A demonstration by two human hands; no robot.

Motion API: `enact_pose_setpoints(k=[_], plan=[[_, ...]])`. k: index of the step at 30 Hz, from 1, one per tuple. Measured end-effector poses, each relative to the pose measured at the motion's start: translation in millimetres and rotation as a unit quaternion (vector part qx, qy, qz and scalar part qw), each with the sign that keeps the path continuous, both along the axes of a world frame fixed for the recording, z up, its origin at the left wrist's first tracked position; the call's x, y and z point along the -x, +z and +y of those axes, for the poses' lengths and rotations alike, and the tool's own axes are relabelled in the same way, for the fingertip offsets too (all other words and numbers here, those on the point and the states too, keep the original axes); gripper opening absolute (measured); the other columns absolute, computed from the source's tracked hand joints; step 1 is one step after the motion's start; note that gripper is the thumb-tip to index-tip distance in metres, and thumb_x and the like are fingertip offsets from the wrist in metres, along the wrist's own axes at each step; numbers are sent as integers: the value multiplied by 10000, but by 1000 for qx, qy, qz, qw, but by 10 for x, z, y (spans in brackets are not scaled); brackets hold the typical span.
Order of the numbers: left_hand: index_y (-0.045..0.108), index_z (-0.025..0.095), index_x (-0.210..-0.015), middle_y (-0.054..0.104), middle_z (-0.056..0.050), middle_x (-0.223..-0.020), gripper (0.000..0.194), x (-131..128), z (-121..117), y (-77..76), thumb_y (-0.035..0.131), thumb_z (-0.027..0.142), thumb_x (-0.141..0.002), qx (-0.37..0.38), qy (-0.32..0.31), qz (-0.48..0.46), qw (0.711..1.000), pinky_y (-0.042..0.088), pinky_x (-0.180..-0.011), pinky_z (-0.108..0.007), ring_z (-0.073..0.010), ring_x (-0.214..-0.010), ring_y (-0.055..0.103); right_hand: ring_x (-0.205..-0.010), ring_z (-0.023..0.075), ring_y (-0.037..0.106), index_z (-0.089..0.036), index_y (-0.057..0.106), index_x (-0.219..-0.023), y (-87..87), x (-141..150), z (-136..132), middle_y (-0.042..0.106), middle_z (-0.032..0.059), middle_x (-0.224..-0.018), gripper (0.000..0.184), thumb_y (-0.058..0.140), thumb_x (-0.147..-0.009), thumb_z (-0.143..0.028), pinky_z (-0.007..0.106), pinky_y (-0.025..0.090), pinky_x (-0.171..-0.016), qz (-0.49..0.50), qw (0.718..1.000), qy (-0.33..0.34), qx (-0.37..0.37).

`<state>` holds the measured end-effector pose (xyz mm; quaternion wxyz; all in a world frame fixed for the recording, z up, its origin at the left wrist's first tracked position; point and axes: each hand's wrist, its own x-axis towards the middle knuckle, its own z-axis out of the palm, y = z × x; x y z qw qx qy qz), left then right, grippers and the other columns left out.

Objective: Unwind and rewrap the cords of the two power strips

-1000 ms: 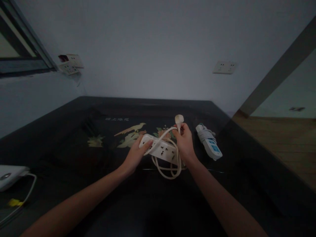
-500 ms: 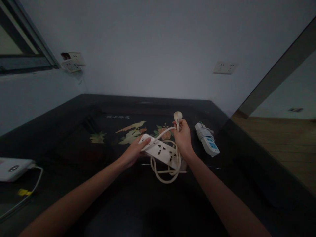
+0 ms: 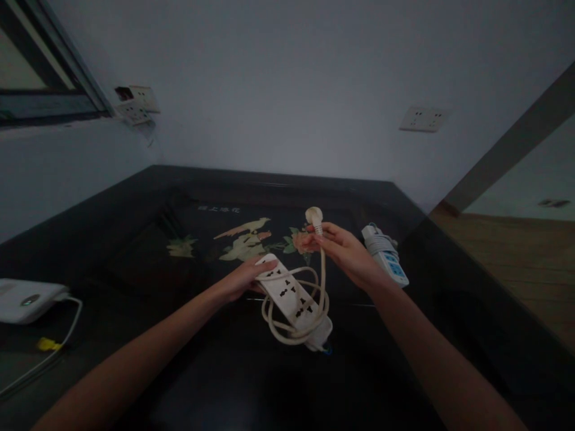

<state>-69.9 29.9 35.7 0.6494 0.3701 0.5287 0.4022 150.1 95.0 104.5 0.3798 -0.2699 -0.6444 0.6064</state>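
Observation:
A white power strip with several sockets is held above the black table, its far end gripped by my left hand. Its cream cord hangs in loose loops around the strip. My right hand pinches the cord just below the plug, which points upward. Both hands are closed on what they hold.
A second white and blue power strip with its cord wound round it lies at the right on the table. A white device with a cable rests at the left edge. Wall sockets sit on the back wall, others at the left corner.
The power strip has swung so its near end points toward me and hangs lower. My right hand has lifted the plug clear of the strip, and the cord loops have dropped around it.

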Motion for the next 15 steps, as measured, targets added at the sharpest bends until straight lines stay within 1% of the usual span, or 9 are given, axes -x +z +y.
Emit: enact_pose_setpoints(k=[2, 3, 5, 8, 10, 12, 15], plan=[[645, 154, -831, 699, -68, -756, 329, -1, 2, 1, 704, 459, -723, 0, 4, -1, 1000, 522, -564, -282, -183, -655, 652, -741, 169, 647, -201, 591, -994, 44, -84, -47, 660, 2, -737, 210, 560, -825, -322, 352, 485, -788, 4, 999, -34, -9], [645, 153, -832, 698, -68, -759, 335, -1, 3, 2, 702, 464, -722, -2, 9, -3, 1000, 528, -577, -296, -187, -661, 654, -691, 166, 643, -203, 592, -983, 59, -127, -80, 644, -13, -683, 193, 549, -836, -321, 338, 485, -745, -14, 999, -39, -24], [639, 156, -835, 695, -61, -764, 332, -1, 8, 4, 699, 462, -720, -9, 21, -5, 1000, 533, -601, -312, -187, -670, 653, -619, 163, 624, -206, 598, -946, 81, -207, -160, 613, -30, -609, 152, 517, -859, -301, 308, 467, -662, -86, 993, -34, -77], [629, 163, -830, 678, -42, -749, 321, -1, 20, 3, 703, 454, -717, -26, 36, -4, 999, 510, -572, -274, -165, -641, 633, -556, 149, 575, -206, 613, -870, 109, -286, -283, 590, -30, -582, 145, 492, -880, -286, 270, 408, -566, -220, 962, -18, -163], [626, 164, -823, 663, -31, -729, 325, -3, 28, 3, 707, 459, -714, -37, 40, 0, 999, 481, -538, -244, -149, -609, 613, -510, 127, 514, -208, 616, -818, 138, -301, -346, 555, -35, -565, 171, 493, -887, -303, 248, 349, -505, -278, 941, 8, -192], [626, 165, -819, 655, -23, -726, 324, -6, 30, 6, 710, 459, -712, -46, 41, 6, 998, 463, -530, -233, -141, -601, 603, -491, 110, 461, -208, 605, -751, 175, -298, -386, 516, -39, -559, 227, 483, -901, -326, 238, 301, -475, -306, 928, 47, -209], [629, 164, -800, 654, -26, -726, 309, -9, 28, 11, 704, 452, -717, -55, 39, 16, 998, 453, -543, -238, -147, -615, 604, -518, 104, 454, -211, 594, -725, 212, -287, -416, 511, -35, -589, 294, 443, -937, -349, 235, 304, -495, -337, 906, 118, -226]])
